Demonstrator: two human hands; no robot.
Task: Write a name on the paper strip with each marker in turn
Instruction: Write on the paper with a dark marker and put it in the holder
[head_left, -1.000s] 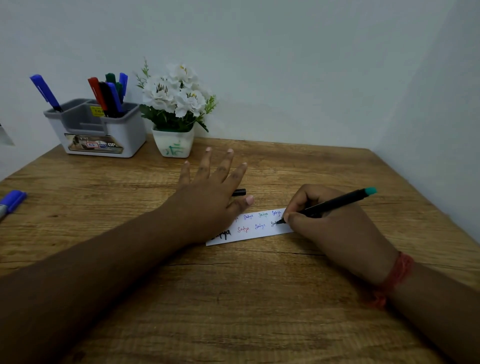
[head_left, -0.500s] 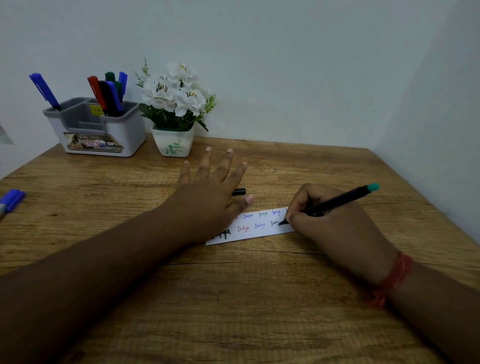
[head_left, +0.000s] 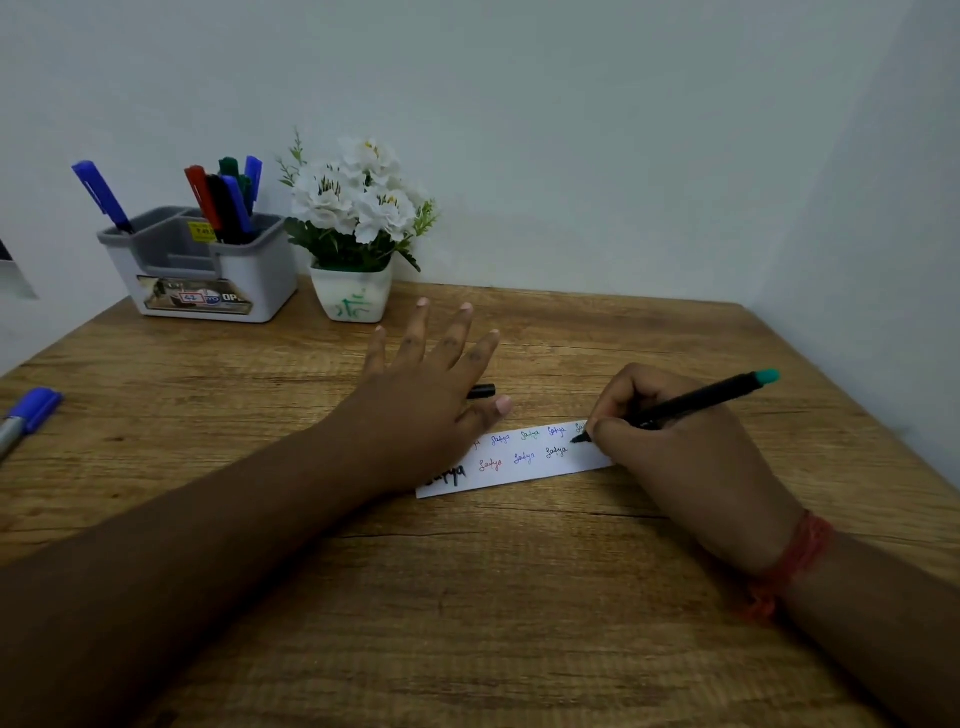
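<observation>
The white paper strip (head_left: 524, 460) lies flat on the wooden bench (head_left: 519, 597), in front of the white pot of white artificial flowers (head_left: 358, 228). The left hand (head_left: 426, 400) rests palm-down on the strip's left end, fingers straight and spread, holding it in place without gripping anything. At the strip's right end the right hand (head_left: 680, 452) has its fingers curled round a slim black marker with a teal end (head_left: 696, 402), whose tip touches the upper row of small written names.

My judgement is that the main risks are these. The writing sits at the very right end of the strip, so the stroke could run off onto the bench. The heel of the right hand covers the paper's end and could smear fresh ink. If the left hand lifts, the strip may swivel under the tip. A small black cap (head_left: 483, 391) lies just behind the strip by the left thumb; it could be nudged away and roll.

Left of the flower pot stands a grey and white plastic organiser (head_left: 208, 270) holding red, black, green and blue markers; a blue marker (head_left: 28, 415) lies far to the strip's left.

Compared with a second ago, the marker's tip has moved slightly rightward along the upper row, and the left hand has not shifted.
</observation>
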